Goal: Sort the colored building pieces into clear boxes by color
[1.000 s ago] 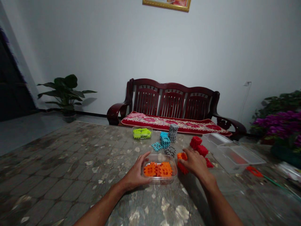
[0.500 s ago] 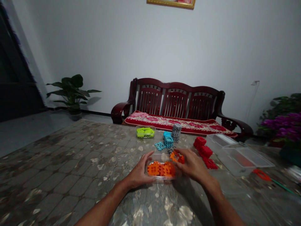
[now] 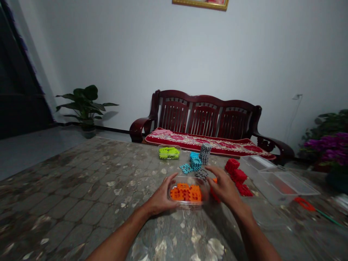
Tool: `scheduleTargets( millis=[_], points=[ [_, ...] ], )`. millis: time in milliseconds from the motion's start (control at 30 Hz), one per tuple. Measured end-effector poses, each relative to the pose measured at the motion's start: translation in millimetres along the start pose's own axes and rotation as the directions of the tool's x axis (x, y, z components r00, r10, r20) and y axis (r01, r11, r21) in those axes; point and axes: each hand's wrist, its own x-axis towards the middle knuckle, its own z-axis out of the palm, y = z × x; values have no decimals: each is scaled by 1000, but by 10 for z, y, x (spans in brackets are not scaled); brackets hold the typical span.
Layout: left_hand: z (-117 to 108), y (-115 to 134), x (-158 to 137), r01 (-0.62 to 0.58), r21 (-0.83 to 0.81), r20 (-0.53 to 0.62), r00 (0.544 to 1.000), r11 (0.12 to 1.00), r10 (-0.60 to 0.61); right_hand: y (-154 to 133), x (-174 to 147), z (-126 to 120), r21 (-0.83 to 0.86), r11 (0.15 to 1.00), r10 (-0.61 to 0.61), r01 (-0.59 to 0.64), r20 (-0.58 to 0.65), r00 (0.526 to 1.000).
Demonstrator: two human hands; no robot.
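Gripping the clear tub (image 3: 187, 207) of orange pieces (image 3: 186, 194) at near centre, the left hand (image 3: 163, 195) steadies it, while the right hand (image 3: 224, 186), fingers parted, could topple the orange stack (image 3: 214, 195) at right by brushing it.

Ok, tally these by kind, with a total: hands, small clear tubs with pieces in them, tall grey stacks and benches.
Hands: 2 (left hand, right hand)
Small tubs: 2 (tub of orange pieces, tub of lime-green pieces)
Tall grey stack: 1
Bench: 1
Total: 6
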Motion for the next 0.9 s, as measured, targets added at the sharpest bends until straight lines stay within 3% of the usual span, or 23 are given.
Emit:
scheduleTargets(
  millis=[167, 300, 500, 733, 900],
  points=[
    [-100, -57, 52, -15, 94, -61, 998, 995, 21, 258, -7, -311, -220, 934, 304, -281, 79, 949],
    [-111, -61, 91, -36, 226, -97, 994, 973, 59, 196, -29, -369, -376, 863, 416, -336, 154, 896],
    [-83, -62, 108, -24, 226, -159, 985, 974, 61, 85, -47, -252, -495, 839, 360, -226, 193, 913],
    [-84, -57, 106, 10, 89, -139, 990, 996, 2, 113, -49, -222, -480, 836, 389, -265, 178, 904],
    [-87, -63, 107, 29, 59, -137, 990, 998, -21, 99, -34, -252, -428, 870, 327, -247, 124, 937]
  ],
)
